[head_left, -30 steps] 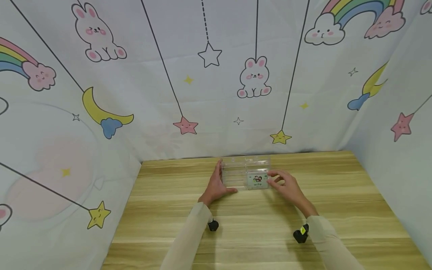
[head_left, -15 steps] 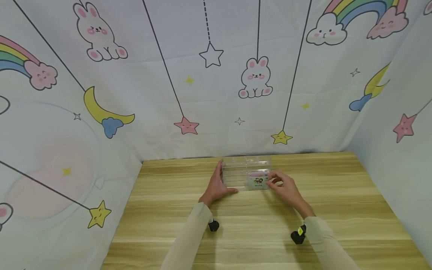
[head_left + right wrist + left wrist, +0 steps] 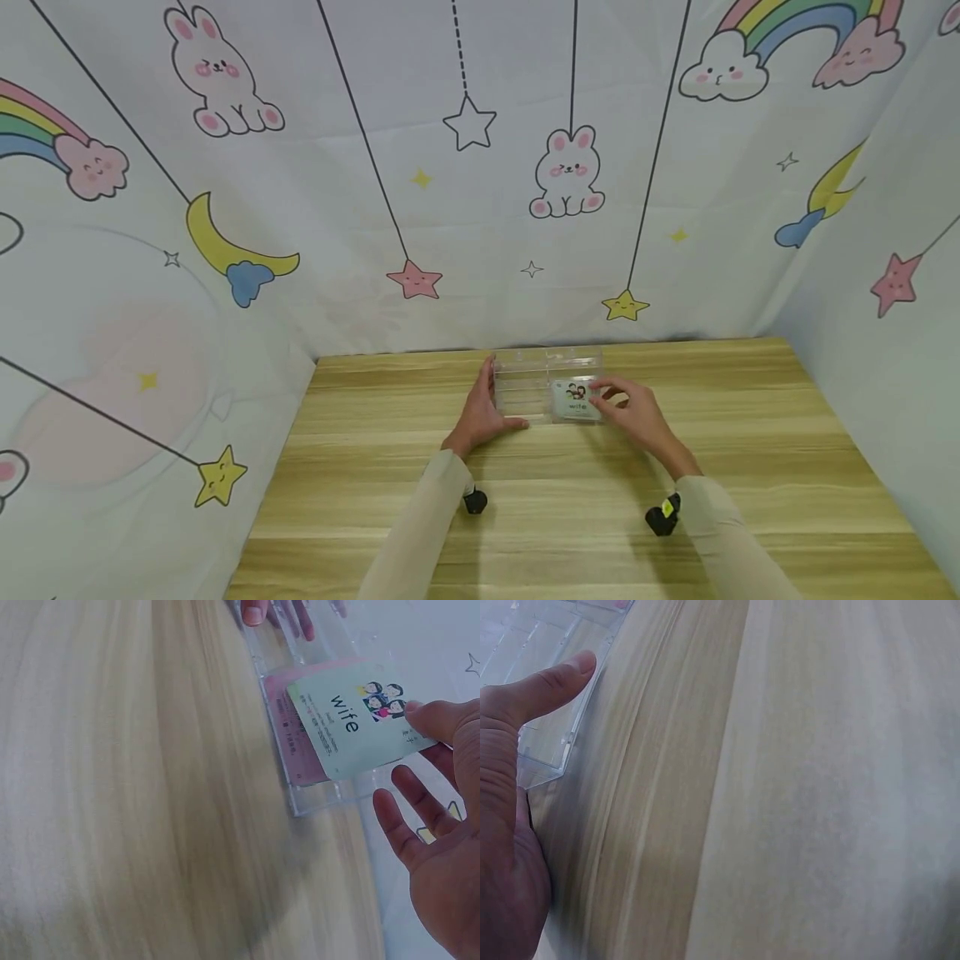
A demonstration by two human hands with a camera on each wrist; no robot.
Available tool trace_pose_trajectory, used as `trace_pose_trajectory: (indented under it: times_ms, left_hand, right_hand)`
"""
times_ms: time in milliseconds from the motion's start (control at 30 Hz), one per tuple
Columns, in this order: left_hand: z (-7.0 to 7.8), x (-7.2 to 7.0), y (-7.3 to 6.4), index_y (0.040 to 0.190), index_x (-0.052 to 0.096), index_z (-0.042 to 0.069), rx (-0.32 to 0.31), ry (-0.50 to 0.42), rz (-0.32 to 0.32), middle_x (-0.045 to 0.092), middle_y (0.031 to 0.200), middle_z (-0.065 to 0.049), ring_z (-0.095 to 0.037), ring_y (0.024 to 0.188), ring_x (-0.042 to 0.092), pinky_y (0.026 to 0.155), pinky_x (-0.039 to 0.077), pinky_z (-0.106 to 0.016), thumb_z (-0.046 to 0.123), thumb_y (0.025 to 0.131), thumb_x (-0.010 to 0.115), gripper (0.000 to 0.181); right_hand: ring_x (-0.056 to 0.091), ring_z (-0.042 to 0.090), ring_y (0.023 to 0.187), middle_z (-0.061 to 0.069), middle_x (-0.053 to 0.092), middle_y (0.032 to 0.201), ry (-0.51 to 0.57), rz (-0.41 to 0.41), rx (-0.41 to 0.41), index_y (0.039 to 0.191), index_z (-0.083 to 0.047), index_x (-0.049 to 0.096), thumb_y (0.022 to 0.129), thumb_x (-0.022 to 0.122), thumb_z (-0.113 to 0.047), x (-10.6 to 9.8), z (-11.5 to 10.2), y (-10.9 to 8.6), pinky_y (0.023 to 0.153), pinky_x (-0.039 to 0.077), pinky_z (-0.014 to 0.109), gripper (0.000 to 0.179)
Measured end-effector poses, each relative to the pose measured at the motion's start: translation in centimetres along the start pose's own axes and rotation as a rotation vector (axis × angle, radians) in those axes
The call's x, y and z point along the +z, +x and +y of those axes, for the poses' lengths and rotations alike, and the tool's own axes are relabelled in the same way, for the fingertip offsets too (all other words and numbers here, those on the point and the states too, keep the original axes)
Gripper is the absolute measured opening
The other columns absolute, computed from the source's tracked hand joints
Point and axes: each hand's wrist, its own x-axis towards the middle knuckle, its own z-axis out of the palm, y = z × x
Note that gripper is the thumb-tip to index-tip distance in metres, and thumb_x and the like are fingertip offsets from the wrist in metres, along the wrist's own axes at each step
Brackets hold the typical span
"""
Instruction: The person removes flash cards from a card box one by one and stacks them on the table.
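A clear plastic divided box [image 3: 520, 382] stands near the back of the table. My left hand [image 3: 480, 418] holds its left side, fingers along the side wall and thumb reaching over the front edge. In the left wrist view, the thumb [image 3: 555, 686] lies across that edge. My right hand [image 3: 637, 417] pinches the right edge of a pale green card [image 3: 319, 712] printed "wife", with small cartoon figures. The card is turned askew over the front right compartment. Beneath it, a pink card [image 3: 296, 754] lies in that compartment, partly covered.
The wood-grain table [image 3: 555, 517] runs up to a white cloth backdrop [image 3: 480, 208] printed with rabbits, stars and moons, close behind the box. Cloth also encloses the left and right sides. Black wrist cameras [image 3: 475, 501] hang under both sleeves.
The "wife" card lay in its compartment, then tipped and bared pink behind it; now it faces up again, shifted slightly right in my right fingers. My left hand keeps its place.
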Motion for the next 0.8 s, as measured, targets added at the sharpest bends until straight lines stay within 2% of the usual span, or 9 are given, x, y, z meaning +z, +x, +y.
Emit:
trace_pose_trajectory:
  times_ms: [100,333,467,600,800]
  left_hand:
    - [0.1,0.0,0.0,0.168,0.004,0.022,-0.005,-0.004,0.000,0.020,0.170,-0.013,-0.025,0.154,0.027,0.122,0.030,-0.039,0.026,0.066,0.102,0.141]
    - [0.2,0.0,0.0,0.167,0.003,0.026,-0.019,0.013,-0.001,0.018,0.171,-0.010,-0.023,0.154,0.026,0.122,0.030,-0.036,0.029,0.067,0.102,0.141]
    - [0.2,-0.1,0.0,0.168,0.004,0.022,-0.008,0.017,0.000,0.017,0.171,-0.012,-0.027,0.154,0.027,0.121,0.031,-0.039,0.028,0.067,0.102,0.141]
    - [0.1,-0.1,0.0,0.168,0.002,0.022,-0.016,0.023,-0.009,0.016,0.172,-0.010,-0.025,0.155,0.025,0.122,0.030,-0.036,0.030,0.067,0.102,0.142]
    - [-0.2,-0.1,0.0,0.168,0.000,0.022,-0.017,0.034,-0.018,0.015,0.172,-0.011,-0.024,0.155,0.023,0.122,0.029,-0.037,0.033,0.065,0.102,0.145]
  right_hand:
    - [0.066,0.026,0.098,0.011,0.072,0.117,0.011,0.002,0.004,0.119,-0.008,0.075,0.097,0.075,-0.012,-0.4,-0.4,0.1,0.072,0.059,0.028,0.022]
    - [0.069,0.032,0.106,0.011,0.070,0.125,0.010,-0.011,0.035,0.124,-0.010,0.073,0.095,0.079,-0.017,-1.1,-1.0,0.1,0.081,0.061,0.039,0.030]
    - [0.072,0.033,0.100,0.015,0.068,0.129,0.054,-0.038,0.050,0.126,-0.008,0.071,0.094,0.080,-0.014,-1.4,-1.4,-0.3,0.077,0.061,0.034,0.034]
    - [0.072,0.032,0.098,0.019,0.064,0.132,0.104,-0.083,0.083,0.128,-0.006,0.069,0.092,0.080,-0.008,-1.7,-1.6,-1.2,0.073,0.060,0.027,0.037]
    - [0.072,0.026,0.092,0.021,0.062,0.131,0.133,-0.139,0.142,0.131,-0.005,0.066,0.090,0.081,-0.004,-1.9,-1.1,-2.8,0.067,0.059,0.027,0.043]
